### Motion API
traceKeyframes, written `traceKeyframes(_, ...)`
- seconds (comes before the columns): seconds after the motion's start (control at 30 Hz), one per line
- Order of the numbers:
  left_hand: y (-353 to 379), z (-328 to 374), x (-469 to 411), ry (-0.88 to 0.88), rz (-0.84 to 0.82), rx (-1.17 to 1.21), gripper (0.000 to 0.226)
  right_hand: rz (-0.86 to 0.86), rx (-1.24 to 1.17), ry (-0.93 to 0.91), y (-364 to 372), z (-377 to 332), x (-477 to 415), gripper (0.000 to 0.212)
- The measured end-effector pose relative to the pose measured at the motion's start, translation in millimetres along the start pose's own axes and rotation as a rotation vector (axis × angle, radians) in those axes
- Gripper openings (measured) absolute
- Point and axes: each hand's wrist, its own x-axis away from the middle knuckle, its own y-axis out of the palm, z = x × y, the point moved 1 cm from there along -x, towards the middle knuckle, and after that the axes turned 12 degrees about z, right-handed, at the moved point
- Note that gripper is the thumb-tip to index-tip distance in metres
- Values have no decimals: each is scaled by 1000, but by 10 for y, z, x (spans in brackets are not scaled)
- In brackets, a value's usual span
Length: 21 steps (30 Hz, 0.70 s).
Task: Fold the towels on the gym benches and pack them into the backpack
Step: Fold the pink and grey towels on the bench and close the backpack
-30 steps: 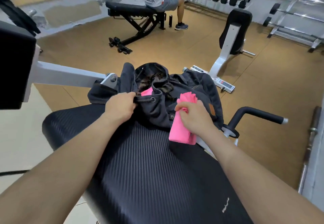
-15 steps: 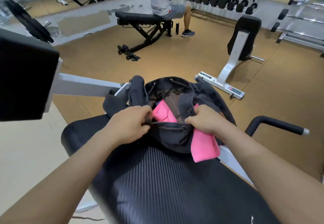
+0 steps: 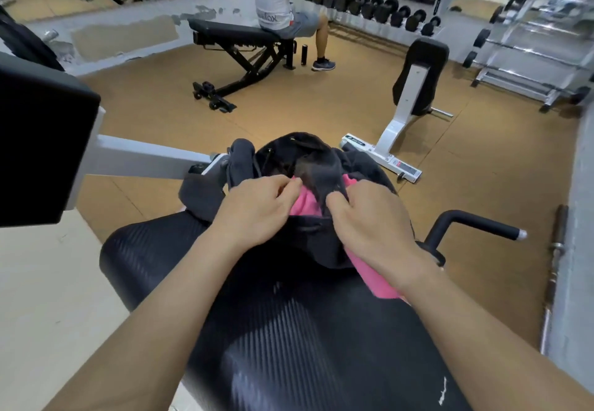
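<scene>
Both hands are clamped on the backpack [image 3: 308, 243] mouth: left hand [image 3: 257, 208] pinches the near rim, right hand [image 3: 369, 227] grips the flap. The pink towel [image 3: 305, 201] is half in, its tail trailing onto the table [image 3: 289, 330]. I'd stretch the mouth wide and feed the tail in flat so the fold doesn't bunch.

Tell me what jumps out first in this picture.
Bright pink towel in the mouth of the dark backpack, centre frame on the black bench pad, with more pink hanging out under the right hand. The left hand and right hand grip the bag's rim.
</scene>
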Motion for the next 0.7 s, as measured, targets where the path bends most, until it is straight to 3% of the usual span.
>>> traceKeyframes(0.07, -28, 159, 92, -176, -217, 370, 62, -29, 9, -38, -73, -86, 330, 39)
traceKeyframes(0.13, 37, 222, 123, -299, -282, 525, 64, -58, 2, -102, -16, -148, 579, 40)
traceKeyframes(0.27, 283, 162, 95, -292, -203, 196, 25, -297, -26, -38, 166, -11, 645, 52)
traceKeyframes(0.33, 306, 69, 115, -392, -125, 367, 8, -357, -31, 35, 105, 42, 595, 59)
traceKeyframes(0.4, 267, 58, 125, -505, -68, 672, 16, -338, 107, 75, -4, 26, 531, 69)
traceKeyframes(0.5, 164, 375, 41, -375, -12, 861, 23, -264, 181, 84, -142, -69, 487, 71)
traceKeyframes(0.6, -64, 824, -98, -224, 9, 939, 24, -74, -55, 192, -417, -45, 418, 73)
traceKeyframes(0.7, -158, 914, -235, -234, -92, 1074, 11, -69, -138, 205, -749, 7, 293, 40)
